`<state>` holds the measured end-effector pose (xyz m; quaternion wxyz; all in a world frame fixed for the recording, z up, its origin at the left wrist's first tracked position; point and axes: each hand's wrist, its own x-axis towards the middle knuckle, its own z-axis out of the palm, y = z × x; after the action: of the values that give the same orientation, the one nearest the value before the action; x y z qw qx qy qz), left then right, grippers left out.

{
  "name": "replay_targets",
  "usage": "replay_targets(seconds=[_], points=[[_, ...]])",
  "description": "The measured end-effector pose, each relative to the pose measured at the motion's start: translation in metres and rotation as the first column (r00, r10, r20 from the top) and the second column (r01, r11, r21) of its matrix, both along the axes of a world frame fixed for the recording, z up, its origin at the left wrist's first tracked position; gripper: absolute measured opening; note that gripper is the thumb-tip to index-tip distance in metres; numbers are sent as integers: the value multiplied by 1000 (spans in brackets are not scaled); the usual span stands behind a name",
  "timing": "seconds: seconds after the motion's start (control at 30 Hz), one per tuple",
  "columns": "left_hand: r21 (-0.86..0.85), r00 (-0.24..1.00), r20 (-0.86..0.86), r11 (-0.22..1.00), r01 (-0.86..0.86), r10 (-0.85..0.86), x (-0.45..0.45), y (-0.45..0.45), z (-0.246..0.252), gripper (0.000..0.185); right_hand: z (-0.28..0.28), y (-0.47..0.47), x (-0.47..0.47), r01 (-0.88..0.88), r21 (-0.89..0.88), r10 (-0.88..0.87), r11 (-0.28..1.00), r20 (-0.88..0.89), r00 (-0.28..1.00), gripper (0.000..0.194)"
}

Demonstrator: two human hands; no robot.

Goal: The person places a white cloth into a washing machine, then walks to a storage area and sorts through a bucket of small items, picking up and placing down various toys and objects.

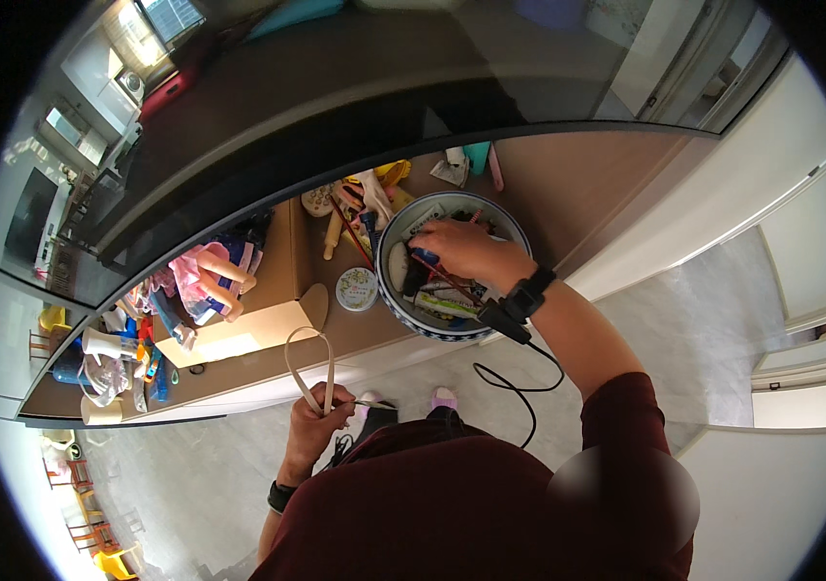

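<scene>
My left hand [317, 423] is in front of the shelf edge, fingers closed around a cream loop [291, 356] that may be a strap or a handle. A thin pointed metallic piece [377, 404] sticks out to the right of these fingers. My right hand [449, 247] reaches into a blue-and-white ceramic basin [395, 309] full of small items. Its fingertips are near a blue object [426, 256]; whether they grip it is hidden. Beneath the right wrist lies a black elongated piece [504, 321] with a cable. A white tube with green print [446, 305] lies in the basin.
Left of the basin are a round floral tin [357, 289], a small wooden rolling pin [332, 238] and a cardboard box [268, 330] holding a doll [202, 272]. A white bottle [104, 343] stands farther left. A dark glossy panel [355, 123] overhangs the shelf.
</scene>
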<state>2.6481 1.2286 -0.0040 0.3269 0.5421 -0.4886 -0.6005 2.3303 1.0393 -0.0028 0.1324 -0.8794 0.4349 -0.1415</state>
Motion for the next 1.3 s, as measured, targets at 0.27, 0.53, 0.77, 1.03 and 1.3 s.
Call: replay_targets(seconds=[0.27, 0.53, 0.77, 1.03, 1.3], points=[[-5, 999, 28, 999, 36, -35, -7, -7, -5, 8, 0, -3, -23, 73, 161, -99, 984, 161, 982, 30], [11, 998, 9, 998, 62, -62, 1, -19, -11, 9, -1, 0, -20, 176, 104, -194, 979, 210, 958, 38], [31, 997, -5, 996, 83, -83, 9, -25, -12, 9, -9, -1, 5, 145, 74, -151, 987, 84, 985, 42], [49, 996, 6, 995, 90, -91, 19, -31, -15, 9, 33, 29, -19, -25, 452, -285, 892, 603, 745, 42], [8, 985, 5, 985, 171, -171, 15, -42, -15, 9, 42, 48, -29, -24, 458, -370, 888, 745, 555, 49]])
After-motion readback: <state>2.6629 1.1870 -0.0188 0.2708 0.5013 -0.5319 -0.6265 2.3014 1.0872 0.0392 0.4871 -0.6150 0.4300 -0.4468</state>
